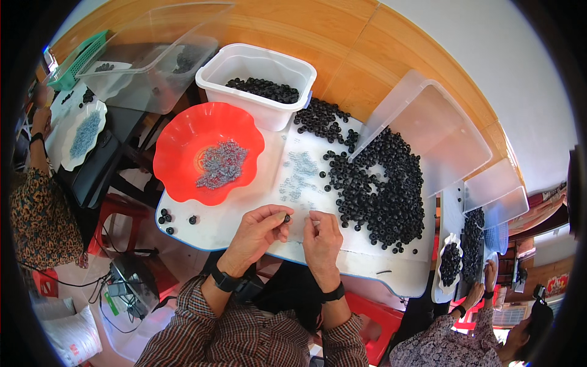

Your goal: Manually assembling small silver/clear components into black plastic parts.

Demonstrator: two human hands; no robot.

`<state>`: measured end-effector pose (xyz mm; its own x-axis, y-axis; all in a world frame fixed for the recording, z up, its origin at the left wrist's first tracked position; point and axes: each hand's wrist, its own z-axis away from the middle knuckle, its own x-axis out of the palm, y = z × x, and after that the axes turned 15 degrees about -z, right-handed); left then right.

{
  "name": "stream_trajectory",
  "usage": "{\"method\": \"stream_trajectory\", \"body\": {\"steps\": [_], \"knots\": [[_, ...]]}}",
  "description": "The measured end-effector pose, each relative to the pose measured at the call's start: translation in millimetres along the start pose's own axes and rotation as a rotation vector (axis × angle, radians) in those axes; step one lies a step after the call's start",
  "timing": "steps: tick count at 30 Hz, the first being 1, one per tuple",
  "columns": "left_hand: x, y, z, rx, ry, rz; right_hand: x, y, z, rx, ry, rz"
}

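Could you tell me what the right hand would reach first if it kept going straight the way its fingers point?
The right hand points up the board, away from the person. Going straight on, it would probably first meet the small clear parts scattered on the white board; the black rings lie off to its right.

A small black ring (285, 218) sits pinched at the fingertips of the left hand (260, 231), just above the white surface (244, 226). A tiny clear piece (315, 223) is pressed under the right hand (322, 237) fingers, barely visible, just beside the ring.
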<state>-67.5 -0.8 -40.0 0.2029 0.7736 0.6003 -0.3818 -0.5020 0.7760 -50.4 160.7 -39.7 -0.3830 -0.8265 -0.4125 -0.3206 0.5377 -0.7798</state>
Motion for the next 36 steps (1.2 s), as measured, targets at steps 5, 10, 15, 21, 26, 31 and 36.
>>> {"method": "stream_trajectory", "body": {"steps": [5,10,15,21,26,31,36], "knots": [[0.1,0.8,0.3,-0.011,0.001,0.001,-9.1,-3.2,0.9,0.038,0.032,-0.017],[-0.7,0.8,0.3,-0.004,-0.006,0.003,-27.0,9.2,1.4,0.067,0.089,0.041],[-2.1,-1.2,-1.1,0.007,-0.012,0.006,-43.5,14.6,-5.9,0.08,0.124,0.091],[-0.4,-0.4,-0.9,-0.003,0.013,0.005,-53.2,12.0,-12.4,0.076,0.14,0.061],[-0.3,-1.2,-1.7,-0.013,0.01,0.009,-63.8,7.4,-21.4,0.051,0.025,0.139],[-1.5,-1.6,-1.0,-0.007,0.005,0.007,-57.6,2.6,-39.0,0.067,-0.094,0.296],[-0.3,0.0,-0.7,-0.017,0.01,0.0,-49.2,7.6,-52.4,0.077,-0.2,0.507]]}}
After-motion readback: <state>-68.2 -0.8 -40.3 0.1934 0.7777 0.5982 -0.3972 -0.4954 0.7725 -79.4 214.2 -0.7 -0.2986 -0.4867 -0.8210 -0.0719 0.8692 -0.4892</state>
